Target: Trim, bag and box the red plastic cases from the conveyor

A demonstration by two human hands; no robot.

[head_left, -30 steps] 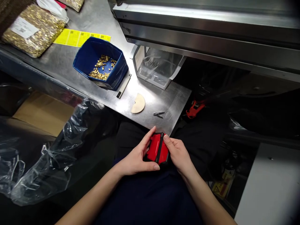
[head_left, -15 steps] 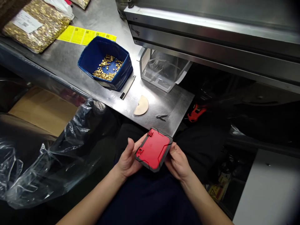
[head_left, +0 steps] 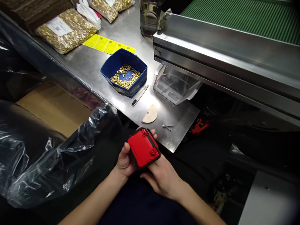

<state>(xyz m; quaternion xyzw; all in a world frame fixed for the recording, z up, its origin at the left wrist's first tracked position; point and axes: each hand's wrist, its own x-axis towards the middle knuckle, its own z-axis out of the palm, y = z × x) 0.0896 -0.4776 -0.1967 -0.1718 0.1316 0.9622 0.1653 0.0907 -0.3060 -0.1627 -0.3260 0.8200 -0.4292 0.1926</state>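
Below the steel table [head_left: 98, 67], both hands [head_left: 125, 161] hold red case [head_left: 143, 148].

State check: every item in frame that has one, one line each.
red case: shut, red face up, held in both hands over the lap
left hand: gripping the case's left side
right hand: under the case, supporting it
blue bin: open, partly filled with small gold parts
clear container: looks empty
clear bag: full of gold parts, lying flat
tweezers: lying loose on the table
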